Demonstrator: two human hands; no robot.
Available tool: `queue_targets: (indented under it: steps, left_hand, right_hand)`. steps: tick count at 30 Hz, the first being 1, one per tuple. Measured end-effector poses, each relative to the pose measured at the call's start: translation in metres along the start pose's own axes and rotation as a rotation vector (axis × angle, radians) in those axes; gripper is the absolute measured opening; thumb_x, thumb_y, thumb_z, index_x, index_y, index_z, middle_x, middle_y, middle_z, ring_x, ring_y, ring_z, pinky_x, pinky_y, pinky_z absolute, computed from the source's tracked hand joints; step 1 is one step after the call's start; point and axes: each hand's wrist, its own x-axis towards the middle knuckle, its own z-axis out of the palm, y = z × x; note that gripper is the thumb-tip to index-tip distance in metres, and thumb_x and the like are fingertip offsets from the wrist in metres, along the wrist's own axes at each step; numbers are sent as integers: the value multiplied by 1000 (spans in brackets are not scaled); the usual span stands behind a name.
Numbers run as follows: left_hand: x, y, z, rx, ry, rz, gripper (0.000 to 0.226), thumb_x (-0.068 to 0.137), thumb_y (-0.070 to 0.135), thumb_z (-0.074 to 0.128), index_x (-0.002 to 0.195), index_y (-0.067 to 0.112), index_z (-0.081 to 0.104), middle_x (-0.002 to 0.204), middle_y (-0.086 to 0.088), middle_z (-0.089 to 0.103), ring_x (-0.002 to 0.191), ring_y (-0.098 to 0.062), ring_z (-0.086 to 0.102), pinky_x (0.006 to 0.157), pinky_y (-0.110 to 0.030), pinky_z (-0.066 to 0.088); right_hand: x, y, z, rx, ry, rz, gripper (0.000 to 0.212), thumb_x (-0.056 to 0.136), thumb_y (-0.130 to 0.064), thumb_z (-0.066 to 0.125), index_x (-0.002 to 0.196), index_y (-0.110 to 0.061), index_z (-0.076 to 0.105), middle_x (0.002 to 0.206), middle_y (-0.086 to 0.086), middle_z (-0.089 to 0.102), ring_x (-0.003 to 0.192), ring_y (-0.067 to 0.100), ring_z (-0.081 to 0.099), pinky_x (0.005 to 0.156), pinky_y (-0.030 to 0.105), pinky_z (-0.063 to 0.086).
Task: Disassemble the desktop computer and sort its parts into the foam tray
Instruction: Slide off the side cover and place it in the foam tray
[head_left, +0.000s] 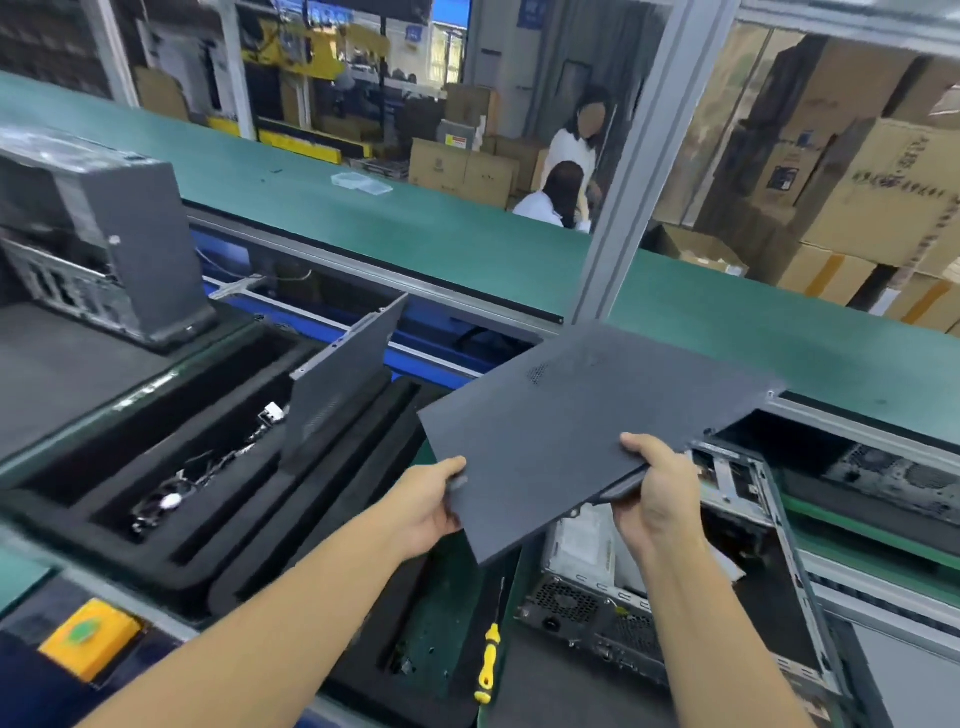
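Observation:
I hold a dark grey computer side panel (582, 415) flat in the air, above the bench. My left hand (431, 501) grips its near left edge, and my right hand (657, 493) grips its near right corner. Under the panel on the right lies the opened desktop case (675, 587), its inside and rear ports showing. The black foam tray (249, 545) sits to the left, with long slots. Another side panel (337, 379) stands upright in one slot. Cables and small parts (208, 467) lie in a slot further left.
A yellow-handled screwdriver (488, 660) lies on the green mat between tray and case. A second grey computer tower (104, 234) stands at the far left. A green conveyor belt (467, 234) runs behind. A yellow box (88, 636) sits at the near left. Two people stand beyond the belt.

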Motion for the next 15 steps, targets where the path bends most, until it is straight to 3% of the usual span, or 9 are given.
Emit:
queue_targets:
  steps: [2, 6, 8, 10, 11, 13, 15]
  left_hand:
    - [-3, 5, -28, 92, 26, -21, 24, 101, 28, 54, 112, 11, 66, 74, -1, 71, 61, -19, 67, 64, -32, 55]
    - [0, 15, -78, 478, 222, 108, 19, 97, 24, 46, 111, 16, 58, 85, 0, 62, 66, -18, 57, 59, -28, 46]
    - [2, 20, -104, 615, 255, 183, 32, 95, 17, 38, 121, 29, 51, 103, -1, 64, 69, -16, 53, 58, -25, 42]
    - [5, 23, -129, 807, 161, 229, 54, 93, 9, 37, 142, 31, 42, 134, -2, 55, 73, -13, 56, 55, -19, 42]
    - [8, 24, -140, 951, 117, 266, 62, 91, 8, 41, 149, 30, 36, 143, -1, 45, 84, -14, 58, 58, -17, 43]
    - [13, 26, -155, 1208, 132, 345, 68, 90, 16, 52, 153, 29, 30, 152, 0, 29, 122, -21, 47, 81, -20, 46]
    - [16, 32, -161, 1253, 180, 412, 65, 91, 29, 59, 152, 28, 34, 158, 4, 21, 139, -19, 34, 97, -26, 42]
  right_hand:
    - [-1, 7, 23, -14, -8, 15, 17, 85, 6, 54, 79, -8, 60, 68, 4, 68, 58, 18, 67, 53, 30, 55]
    - [1, 22, 73, -83, -7, 50, 17, 80, 7, 53, 88, -6, 60, 79, 9, 70, 65, 22, 68, 59, 34, 58]
    - [3, 32, 94, -93, -4, 80, 18, 80, 7, 52, 90, -6, 59, 84, 10, 69, 70, 25, 67, 65, 36, 59]
    - [6, 43, 112, -94, -4, 110, 19, 80, 8, 50, 90, -6, 58, 89, 12, 67, 75, 27, 66, 72, 38, 58]
    - [9, 48, 120, -97, -7, 122, 20, 81, 8, 50, 92, -6, 58, 92, 12, 67, 77, 28, 65, 74, 40, 58]
    - [16, 55, 137, -128, -17, 138, 23, 80, 7, 50, 98, -5, 56, 96, 14, 67, 82, 31, 66, 78, 43, 59]
    - [25, 61, 156, -181, -23, 150, 27, 78, 6, 50, 101, -6, 53, 100, 15, 65, 85, 32, 65, 83, 45, 58]
